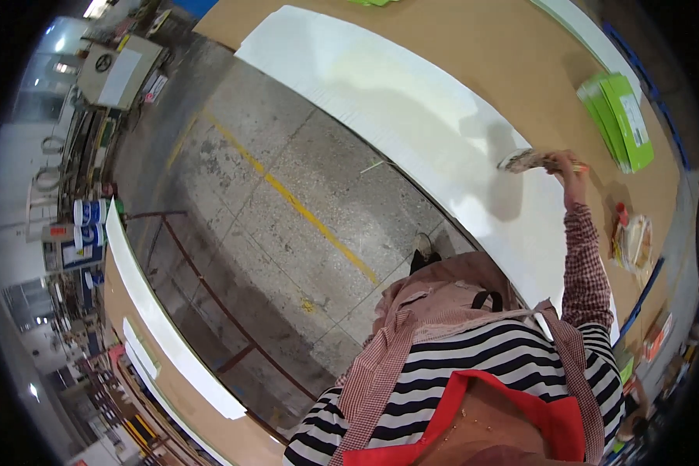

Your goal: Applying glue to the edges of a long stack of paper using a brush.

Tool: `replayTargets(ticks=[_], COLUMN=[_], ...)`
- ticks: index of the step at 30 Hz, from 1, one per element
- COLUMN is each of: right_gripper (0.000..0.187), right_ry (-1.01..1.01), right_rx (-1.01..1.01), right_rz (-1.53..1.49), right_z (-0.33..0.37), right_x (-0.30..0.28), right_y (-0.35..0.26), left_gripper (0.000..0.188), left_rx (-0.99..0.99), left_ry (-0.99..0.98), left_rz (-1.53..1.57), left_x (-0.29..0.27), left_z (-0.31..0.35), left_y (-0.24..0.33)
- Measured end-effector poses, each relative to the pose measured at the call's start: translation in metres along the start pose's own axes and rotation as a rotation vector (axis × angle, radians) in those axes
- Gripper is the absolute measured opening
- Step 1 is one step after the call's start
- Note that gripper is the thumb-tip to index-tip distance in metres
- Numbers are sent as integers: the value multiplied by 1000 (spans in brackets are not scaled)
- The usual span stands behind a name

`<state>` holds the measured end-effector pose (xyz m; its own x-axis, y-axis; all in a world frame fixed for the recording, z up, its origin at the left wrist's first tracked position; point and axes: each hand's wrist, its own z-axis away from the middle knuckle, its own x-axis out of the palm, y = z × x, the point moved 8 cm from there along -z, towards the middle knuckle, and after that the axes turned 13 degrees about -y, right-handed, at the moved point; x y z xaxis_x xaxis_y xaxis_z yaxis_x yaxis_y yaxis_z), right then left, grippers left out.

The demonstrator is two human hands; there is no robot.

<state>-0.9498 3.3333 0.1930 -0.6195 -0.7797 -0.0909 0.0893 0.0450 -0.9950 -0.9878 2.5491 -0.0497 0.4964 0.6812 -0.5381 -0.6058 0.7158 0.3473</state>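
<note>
My right hand (571, 171) is closed around a brush (526, 161) with a pale, worn-looking head. The brush points left over a long white sheet (412, 109), which lies along the near edge of a brown-topped table. Whether the brush head touches the sheet, I cannot tell. A shadow of the arm and brush falls on the white surface. My right arm, in a checked sleeve, reaches out across the sheet. My left hand does not show; only the left shoulder is visible.
Green printed packets (617, 123) lie on the brown tabletop (474, 46), with a clear bag and red-capped item (631, 239) nearer me. Across the concrete floor (279, 140), another table holds a white strip (163, 318). A dark red metal frame (217, 299) stands beside it.
</note>
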Motion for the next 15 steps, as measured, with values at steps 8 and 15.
replayTargets(ticks=[8, 15], right_gripper=[19, 24], right_ry=[670, 796], right_rx=[-23, -293], right_rz=[-126, 244], right_z=[182, 328], right_x=[-196, -410], right_y=[-60, -105], left_gripper=[45, 45], left_rx=[135, 285], left_ry=[-269, -350], left_rz=[-401, -599], left_x=[60, 171], left_z=[-13, 5], left_y=[50, 103])
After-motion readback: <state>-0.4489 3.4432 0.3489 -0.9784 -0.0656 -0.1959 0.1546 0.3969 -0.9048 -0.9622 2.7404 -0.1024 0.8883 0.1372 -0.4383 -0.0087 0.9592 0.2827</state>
